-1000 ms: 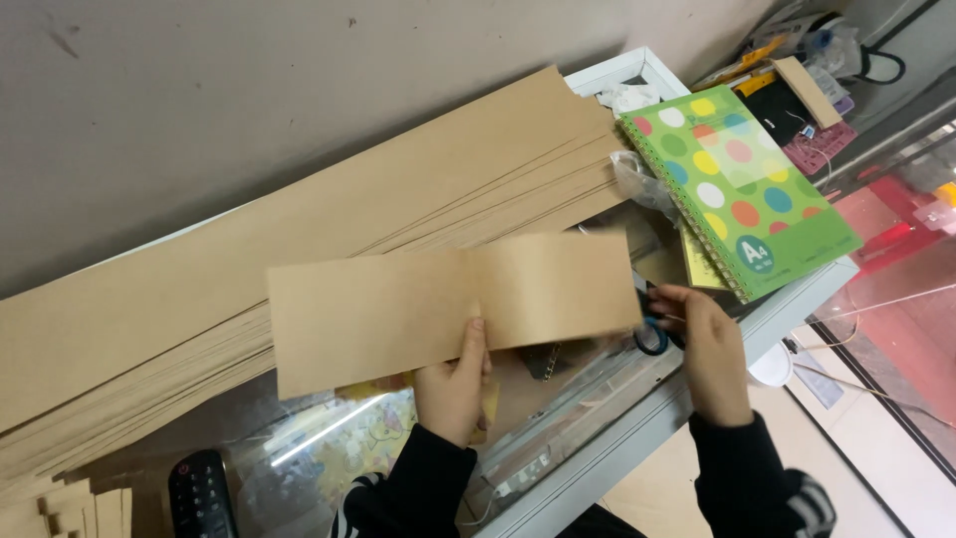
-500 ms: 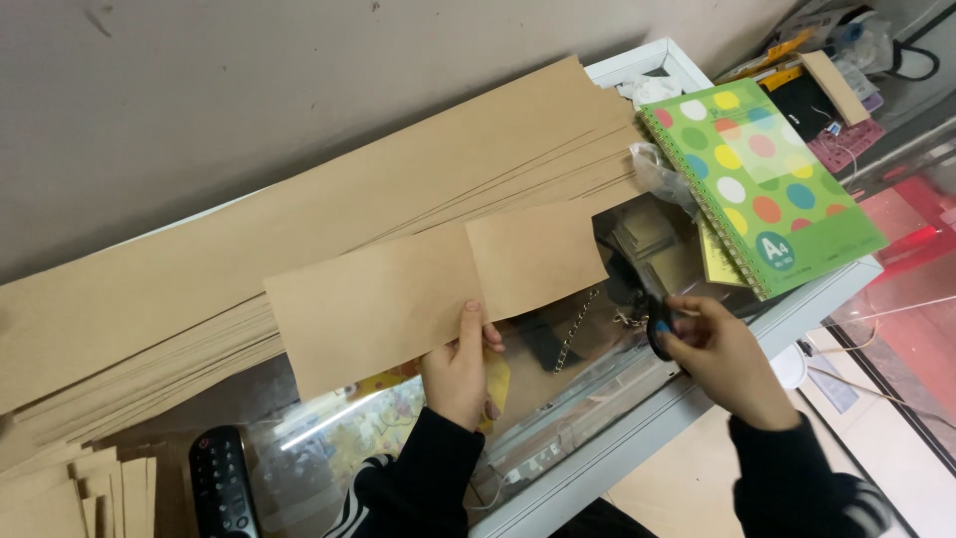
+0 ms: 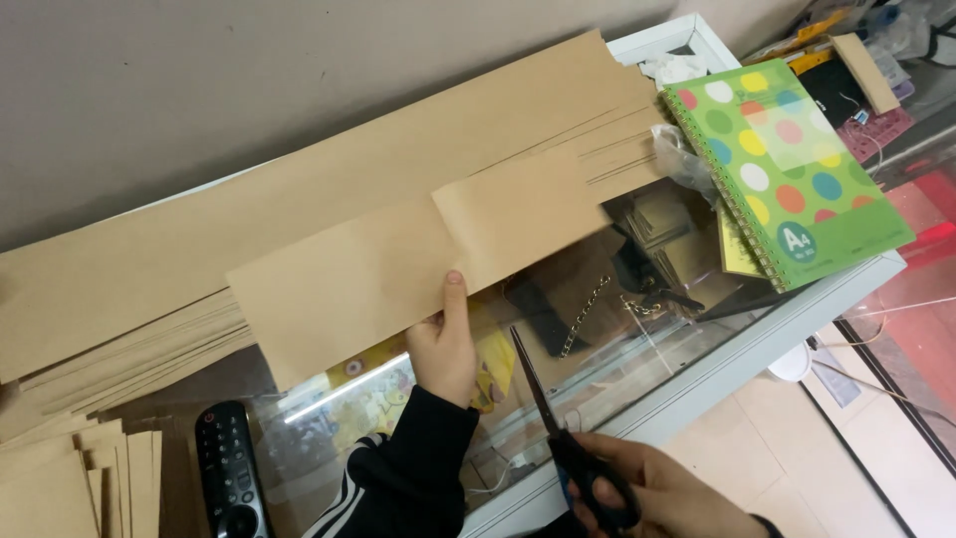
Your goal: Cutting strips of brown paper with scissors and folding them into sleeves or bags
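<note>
My left hand [image 3: 445, 345] pinches the lower edge of a brown paper sheet [image 3: 358, 279] with a vertical crease or cut line near its middle, held above a glass counter top [image 3: 597, 359]. My right hand [image 3: 657, 493] is low at the frame's bottom, gripping black-handled scissors [image 3: 558, 428] whose blades point up toward the sheet's lower edge, a short gap below it. The blades look nearly closed.
A long stack of brown paper strips [image 3: 299, 189] lies along the wall. Cut brown pieces [image 3: 70, 478] pile at bottom left beside a black remote control [image 3: 227, 473]. A green spiral notebook with coloured dots [image 3: 787, 169] lies at right. The counter's white frame edge [image 3: 737, 369] runs diagonally.
My right hand has drawn the scissors down and left, away from the sheet's right end to below its middle. The sheet has shifted up and right; a crease now shows.
</note>
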